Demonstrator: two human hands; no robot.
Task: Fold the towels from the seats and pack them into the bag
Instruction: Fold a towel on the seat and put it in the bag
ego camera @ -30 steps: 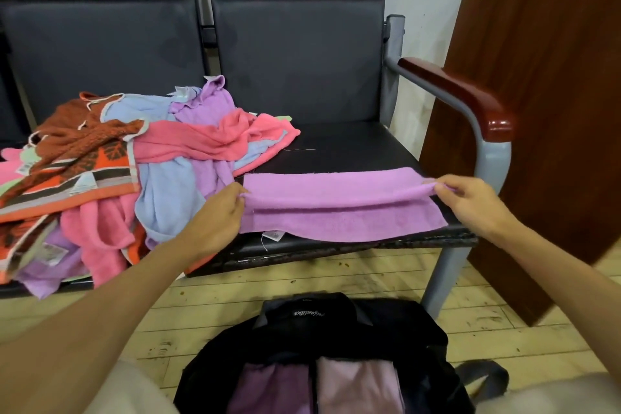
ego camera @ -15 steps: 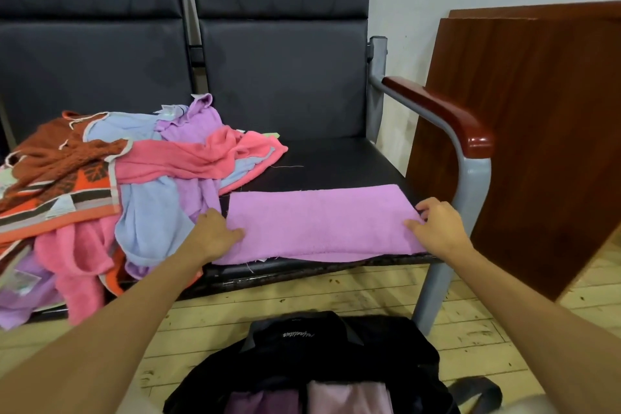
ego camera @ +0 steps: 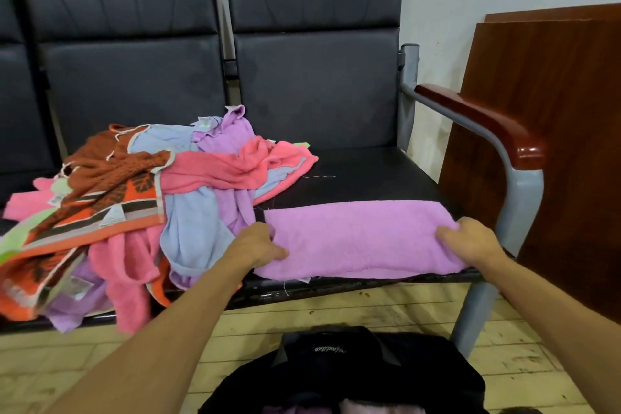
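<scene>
A pink-purple towel [ego camera: 356,239] lies folded into a long strip along the front edge of the right-hand seat [ego camera: 363,175]. The left hand [ego camera: 258,244] holds its left end, fingers curled around the edge with the thumb on top. The right hand [ego camera: 470,240] grips the right end the same way, fingers wrapped over the fold.

Just left of the towel sits a loose heap of towels [ego camera: 134,205] — orange patterned, pink, light blue and lilac — spilling over the front of the next seat and touching the left hand's side of the strip. A blue one hangs down right beside the left wrist.

On the right, the chair's metal frame and its dark red armrest [ego camera: 484,121] stand close to the right hand, with a brown wooden board [ego camera: 554,131] leaning against the wall behind it.

Below, on the pale wooden floor [ego camera: 336,312], an open black bag [ego camera: 353,366] sits between the forearms — folded pink and lilac cloth shows inside at the bottom edge.
</scene>
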